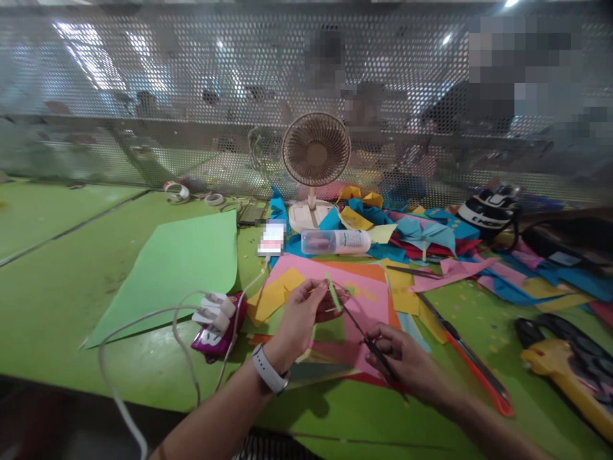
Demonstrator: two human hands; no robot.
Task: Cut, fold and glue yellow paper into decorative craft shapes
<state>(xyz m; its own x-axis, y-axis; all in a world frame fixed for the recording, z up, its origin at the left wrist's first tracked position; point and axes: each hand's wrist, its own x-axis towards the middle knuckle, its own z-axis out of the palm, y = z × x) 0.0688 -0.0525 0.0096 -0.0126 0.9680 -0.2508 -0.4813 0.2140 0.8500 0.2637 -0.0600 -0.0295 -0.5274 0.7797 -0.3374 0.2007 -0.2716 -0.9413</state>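
Note:
My left hand (310, 305) pinches a narrow strip of light green paper (334, 295) between thumb and fingers; a watch with a white band sits on that wrist. My right hand (400, 354) is closed around the dark handle of slim scissors (357, 324). The thin blades point up and left, with their tip close to the green strip; whether they touch it I cannot tell. Beneath both hands lies a pink paper sheet (287, 267) on a stack of coloured papers, with small yellow cut pieces (361, 292) scattered on it.
A large green sheet (186, 255) lies left, near a white charger (214, 311) with cables and a phone (272, 239). A fan (316, 153) and clear bottle (335, 242) stand or lie behind. Right are a red-handled cutter (472, 364), a yellow-black tool (560, 364) and paper scraps (431, 233).

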